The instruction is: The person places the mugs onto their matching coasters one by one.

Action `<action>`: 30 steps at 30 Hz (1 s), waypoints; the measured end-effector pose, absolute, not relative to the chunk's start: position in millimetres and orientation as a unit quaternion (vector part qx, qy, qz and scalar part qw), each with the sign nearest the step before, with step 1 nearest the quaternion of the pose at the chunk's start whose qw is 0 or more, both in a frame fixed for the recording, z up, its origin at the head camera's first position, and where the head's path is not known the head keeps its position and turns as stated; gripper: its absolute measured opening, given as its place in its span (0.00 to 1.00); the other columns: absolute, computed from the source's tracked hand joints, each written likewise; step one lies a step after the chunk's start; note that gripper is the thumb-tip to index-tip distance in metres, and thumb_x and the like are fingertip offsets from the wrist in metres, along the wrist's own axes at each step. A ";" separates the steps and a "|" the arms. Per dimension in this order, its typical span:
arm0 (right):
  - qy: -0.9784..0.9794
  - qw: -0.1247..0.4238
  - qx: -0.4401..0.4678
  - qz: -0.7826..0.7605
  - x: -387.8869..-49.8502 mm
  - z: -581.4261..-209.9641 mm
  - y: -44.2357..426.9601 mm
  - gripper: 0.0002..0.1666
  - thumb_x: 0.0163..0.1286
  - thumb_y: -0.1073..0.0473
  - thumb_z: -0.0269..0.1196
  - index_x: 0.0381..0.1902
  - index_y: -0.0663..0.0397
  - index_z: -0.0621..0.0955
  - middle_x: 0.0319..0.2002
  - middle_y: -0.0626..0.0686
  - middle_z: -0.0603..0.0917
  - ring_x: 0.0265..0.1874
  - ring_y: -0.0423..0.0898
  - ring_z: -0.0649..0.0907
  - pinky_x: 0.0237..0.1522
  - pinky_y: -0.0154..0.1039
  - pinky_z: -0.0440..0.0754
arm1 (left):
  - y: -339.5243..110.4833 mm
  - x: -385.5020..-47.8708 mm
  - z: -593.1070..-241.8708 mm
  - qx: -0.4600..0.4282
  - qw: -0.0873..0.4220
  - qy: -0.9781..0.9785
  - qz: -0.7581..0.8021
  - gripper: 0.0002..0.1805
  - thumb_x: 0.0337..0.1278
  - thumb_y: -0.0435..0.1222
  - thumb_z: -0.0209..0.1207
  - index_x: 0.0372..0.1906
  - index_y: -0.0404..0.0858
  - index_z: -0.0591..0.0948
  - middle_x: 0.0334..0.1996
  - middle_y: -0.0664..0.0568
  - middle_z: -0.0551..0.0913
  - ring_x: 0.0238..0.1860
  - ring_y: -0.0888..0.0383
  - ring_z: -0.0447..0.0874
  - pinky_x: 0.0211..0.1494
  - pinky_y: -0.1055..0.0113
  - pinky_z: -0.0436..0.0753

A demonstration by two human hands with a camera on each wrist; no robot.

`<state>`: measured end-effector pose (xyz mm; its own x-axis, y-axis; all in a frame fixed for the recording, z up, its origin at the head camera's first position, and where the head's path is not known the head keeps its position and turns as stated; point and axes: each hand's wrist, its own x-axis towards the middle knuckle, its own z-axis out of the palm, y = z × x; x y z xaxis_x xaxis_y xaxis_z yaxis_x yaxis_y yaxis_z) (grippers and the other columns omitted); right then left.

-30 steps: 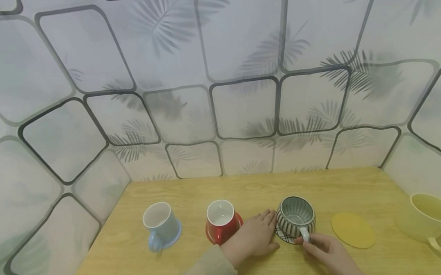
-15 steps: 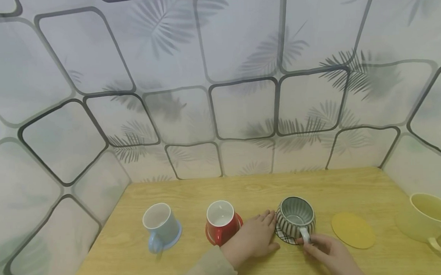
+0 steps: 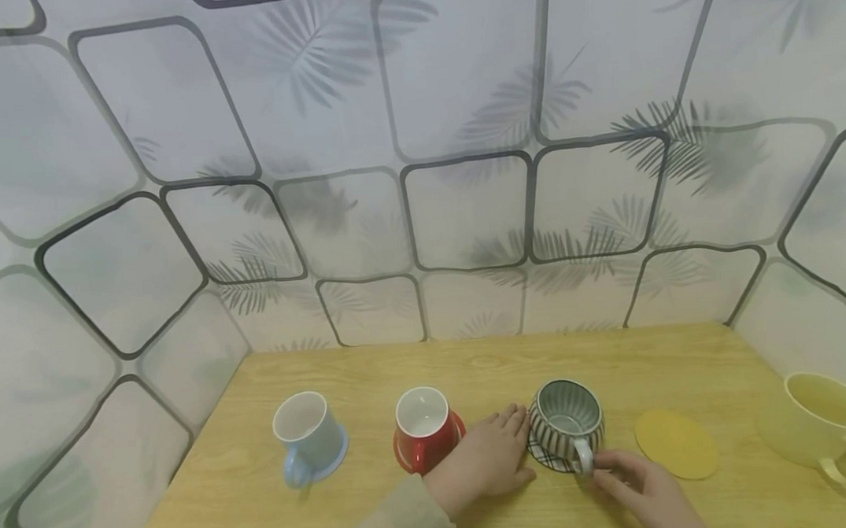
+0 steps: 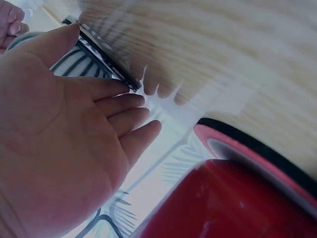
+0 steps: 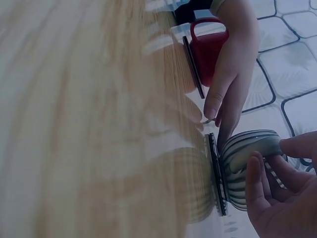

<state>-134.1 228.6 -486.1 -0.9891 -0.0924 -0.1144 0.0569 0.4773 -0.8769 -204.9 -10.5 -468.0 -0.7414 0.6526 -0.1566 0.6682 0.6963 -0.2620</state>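
A grey striped cup (image 3: 566,423) stands on a black-and-white checked coaster (image 3: 547,457), its handle towards me. My left hand (image 3: 484,457) lies flat on its edge, fingers straight, the fingertips at the coaster's left rim; in the left wrist view the palm (image 4: 64,139) shows, with the fingertips touching the coaster's edge. Just right of the cup's handle is my right hand (image 3: 641,487), thumb and fingers parted and loosely bent. In the right wrist view these fingers (image 5: 256,181) are spread beside the handle (image 5: 255,153), not pinching it.
Left of my left hand, a red mug (image 3: 425,429) sits on a red coaster (image 3: 461,424). A light blue mug (image 3: 306,434) on a blue coaster (image 3: 342,449) is farther left. A yellow coaster (image 3: 675,443) lies at right, with a yellow mug (image 3: 816,420) beyond it.
My right hand has loosened from the cup's handle and drawn slightly to the right. The left hand, cup and coaster stay in place.
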 end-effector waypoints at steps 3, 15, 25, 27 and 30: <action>0.856 0.078 -0.025 -0.510 -133.4 -486.6 232.3 0.18 0.79 0.61 0.64 0.58 0.72 0.82 0.49 0.52 0.88 0.38 0.26 0.83 0.43 0.28 0.85 | -11.2 -204.8 -466.9 0.360 0.025 0.920 -0.153 0.43 0.76 0.65 0.50 0.83 0.45 0.65 0.84 0.55 0.63 0.84 0.60 0.60 0.84 0.68 0.68; 0.844 0.099 -0.060 -0.524 -133.2 -485.1 244.7 0.21 0.82 0.58 0.61 0.61 0.71 0.81 0.58 0.66 0.86 0.42 0.29 0.87 0.46 0.30 0.89 | -16.3 -202.9 -461.0 0.378 0.026 0.919 -0.110 0.39 0.77 0.62 0.52 0.81 0.45 0.69 0.82 0.54 0.66 0.83 0.58 0.64 0.83 0.66 0.70; 0.837 0.012 -0.143 -0.529 -133.6 -494.3 253.8 0.14 0.81 0.69 0.58 0.55 0.77 0.82 0.47 0.20 0.83 0.44 0.23 0.83 0.41 0.31 0.90 | -19.3 -208.2 -459.9 0.393 0.024 0.912 -0.112 0.36 0.79 0.62 0.49 0.80 0.48 0.71 0.81 0.57 0.69 0.80 0.60 0.68 0.82 0.63 0.71; 0.836 0.017 -0.135 -0.531 -134.2 -492.8 255.7 0.15 0.81 0.69 0.57 0.56 0.78 0.81 0.46 0.20 0.83 0.44 0.23 0.83 0.41 0.31 0.90 | -20.0 -208.8 -459.0 0.396 0.022 0.911 -0.116 0.36 0.79 0.62 0.49 0.80 0.48 0.71 0.80 0.57 0.70 0.80 0.60 0.69 0.82 0.63 0.72; 0.838 0.039 -0.113 -0.532 -133.8 -488.4 258.2 0.17 0.83 0.66 0.57 0.58 0.78 0.80 0.46 0.22 0.84 0.44 0.24 0.84 0.42 0.31 0.90 | -21.2 -208.6 -459.0 0.399 0.018 0.909 -0.118 0.35 0.79 0.62 0.48 0.79 0.49 0.72 0.80 0.58 0.71 0.80 0.60 0.70 0.82 0.63 0.72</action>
<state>-133.8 258.2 -488.4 -0.9714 -0.2309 0.0545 -0.1476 0.4085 -0.9008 -208.6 -21.2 -459.0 -0.6804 0.7216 -0.1281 0.7303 0.6530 -0.2005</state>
